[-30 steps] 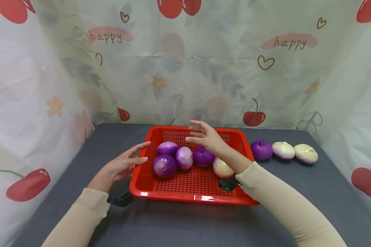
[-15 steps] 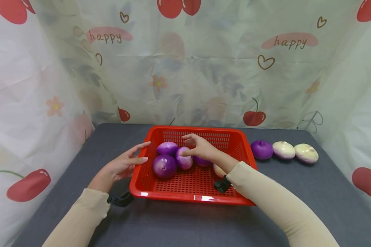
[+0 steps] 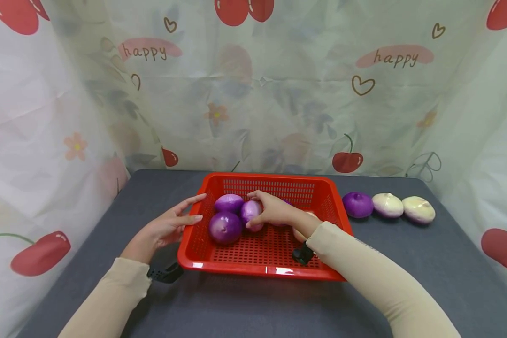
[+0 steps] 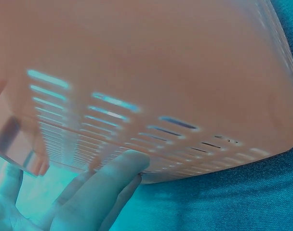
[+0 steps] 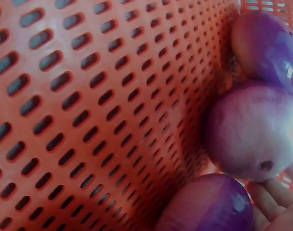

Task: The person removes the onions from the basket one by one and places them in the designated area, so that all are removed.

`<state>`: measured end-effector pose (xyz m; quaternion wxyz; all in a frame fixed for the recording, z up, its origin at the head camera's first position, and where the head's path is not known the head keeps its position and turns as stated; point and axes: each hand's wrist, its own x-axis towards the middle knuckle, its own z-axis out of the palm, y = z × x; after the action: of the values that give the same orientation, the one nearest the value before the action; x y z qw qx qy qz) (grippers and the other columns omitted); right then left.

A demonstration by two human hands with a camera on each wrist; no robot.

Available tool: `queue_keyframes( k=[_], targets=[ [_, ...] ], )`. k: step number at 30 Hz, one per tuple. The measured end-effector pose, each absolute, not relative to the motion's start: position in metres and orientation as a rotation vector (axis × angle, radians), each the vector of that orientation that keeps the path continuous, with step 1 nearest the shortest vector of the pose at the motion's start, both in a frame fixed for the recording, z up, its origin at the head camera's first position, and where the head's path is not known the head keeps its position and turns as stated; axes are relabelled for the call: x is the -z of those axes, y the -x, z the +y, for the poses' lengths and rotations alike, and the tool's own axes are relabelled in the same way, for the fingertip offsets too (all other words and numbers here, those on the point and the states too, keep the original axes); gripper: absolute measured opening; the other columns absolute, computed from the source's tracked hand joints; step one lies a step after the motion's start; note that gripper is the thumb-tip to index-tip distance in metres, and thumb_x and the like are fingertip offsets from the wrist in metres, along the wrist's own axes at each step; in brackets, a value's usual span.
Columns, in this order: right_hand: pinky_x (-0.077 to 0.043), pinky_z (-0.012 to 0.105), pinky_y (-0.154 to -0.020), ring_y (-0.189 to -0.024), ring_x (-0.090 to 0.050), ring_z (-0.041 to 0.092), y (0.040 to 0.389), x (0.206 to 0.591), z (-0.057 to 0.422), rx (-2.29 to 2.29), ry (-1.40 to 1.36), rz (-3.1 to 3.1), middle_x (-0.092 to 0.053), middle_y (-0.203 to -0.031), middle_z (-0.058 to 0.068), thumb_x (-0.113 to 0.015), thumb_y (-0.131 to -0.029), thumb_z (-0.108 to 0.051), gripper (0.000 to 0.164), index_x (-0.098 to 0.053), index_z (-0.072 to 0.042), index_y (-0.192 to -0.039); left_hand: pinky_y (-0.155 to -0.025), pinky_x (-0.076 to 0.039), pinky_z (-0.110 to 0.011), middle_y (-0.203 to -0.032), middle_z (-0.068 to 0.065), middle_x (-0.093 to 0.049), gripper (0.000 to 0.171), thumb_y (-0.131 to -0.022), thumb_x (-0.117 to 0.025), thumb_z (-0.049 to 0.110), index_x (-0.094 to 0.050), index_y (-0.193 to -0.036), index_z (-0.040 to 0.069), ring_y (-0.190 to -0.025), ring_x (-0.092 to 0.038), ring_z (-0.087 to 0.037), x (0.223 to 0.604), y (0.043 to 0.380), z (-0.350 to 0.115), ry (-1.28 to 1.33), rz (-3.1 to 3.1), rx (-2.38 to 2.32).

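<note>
A red perforated plastic basket (image 3: 262,270) stands on the table with several onions inside. My left hand (image 3: 166,227) holds its left rim, thumb and index finger over the edge; in the left wrist view the other fingers (image 4: 108,180) lie against the outer wall. Inside the basket, my right hand (image 3: 274,210) grips a light purple onion (image 3: 250,212), thumb at the near side and fingers at the far side. That onion (image 5: 252,132) sits between two others in the right wrist view. Left of it are a dark purple onion (image 3: 225,228) and another purple onion (image 3: 229,203).
Partly hidden under my right hand and wrist are a purple onion (image 3: 286,203) and a pale onion (image 3: 297,234). Right of the basket, a purple onion (image 3: 357,205) and two whitish onions (image 3: 387,205) form a row on the grey table (image 3: 253,310). A printed curtain encloses the back and sides.
My right hand has come down and left from above the basket, and its fingers have closed around the light purple onion. The left hand has stayed at the rim.
</note>
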<state>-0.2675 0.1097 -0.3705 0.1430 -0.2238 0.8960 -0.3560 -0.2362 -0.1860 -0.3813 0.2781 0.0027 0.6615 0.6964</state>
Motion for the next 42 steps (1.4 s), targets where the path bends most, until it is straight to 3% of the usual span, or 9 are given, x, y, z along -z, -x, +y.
queue_keyframes(
  k=[13, 23, 28, 35, 42],
  targets=[
    [-0.041, 0.042, -0.108, -0.127, -0.049, 0.029, 0.263, 0.374, 0.101, 0.792, 0.717, 2.682, -0.052, -0.136, 0.014, -0.087, -0.070, -0.016, 0.081, -0.046, -0.004, -0.139, -0.088, -0.053, -0.052, -0.154, -0.015, -0.031, 0.068, -0.096, -0.059, 0.017, -0.025, -0.152, 0.035, -0.111, -0.065, -0.029, 0.382, 0.235, -0.185, 0.001, 1.778, -1.867],
    [-0.046, 0.041, -0.101, -0.118, -0.055, 0.025, 0.264, 0.363, 0.110, 0.935, 0.712, 2.595, -0.056, -0.131, 0.011, -0.087, -0.070, -0.018, 0.081, -0.046, -0.008, -0.139, -0.088, -0.053, -0.052, -0.154, -0.015, -0.031, 0.069, -0.096, -0.059, 0.017, -0.025, -0.152, 0.035, -0.110, -0.065, -0.029, 0.382, 0.235, -0.186, -0.005, 1.773, -1.869],
    [-0.047, 0.040, -0.100, -0.115, -0.057, 0.023, 0.269, 0.347, 0.120, 1.071, 0.697, 2.545, -0.056, -0.131, 0.010, -0.085, -0.073, -0.024, 0.083, -0.043, -0.010, -0.143, -0.088, -0.053, -0.052, -0.154, -0.015, -0.031, 0.069, -0.096, -0.059, 0.017, -0.025, -0.152, 0.035, -0.111, -0.065, -0.030, 0.382, 0.235, -0.186, -0.010, 1.766, -1.874],
    [-0.049, 0.044, -0.099, -0.126, -0.052, 0.027, 0.264, 0.307, 0.143, 1.474, 0.577, 2.381, -0.044, -0.142, 0.006, -0.082, -0.078, -0.021, 0.082, -0.037, -0.019, -0.147, -0.089, -0.053, -0.053, -0.155, -0.015, -0.030, 0.069, -0.096, -0.060, 0.017, -0.025, -0.152, 0.034, -0.113, -0.064, -0.031, 0.381, 0.236, -0.186, -0.023, 1.754, -1.876],
    [-0.051, 0.027, -0.094, -0.126, -0.052, 0.024, 0.247, 0.266, 0.180, 1.851, 0.548, 2.278, -0.040, -0.142, 0.010, -0.071, -0.086, -0.009, 0.072, -0.033, -0.015, -0.147, -0.090, -0.053, -0.053, -0.155, -0.015, -0.029, 0.070, -0.095, -0.061, 0.018, -0.024, -0.152, 0.034, -0.115, -0.063, -0.030, 0.381, 0.237, -0.187, -0.036, 1.757, -1.872]
  ],
)
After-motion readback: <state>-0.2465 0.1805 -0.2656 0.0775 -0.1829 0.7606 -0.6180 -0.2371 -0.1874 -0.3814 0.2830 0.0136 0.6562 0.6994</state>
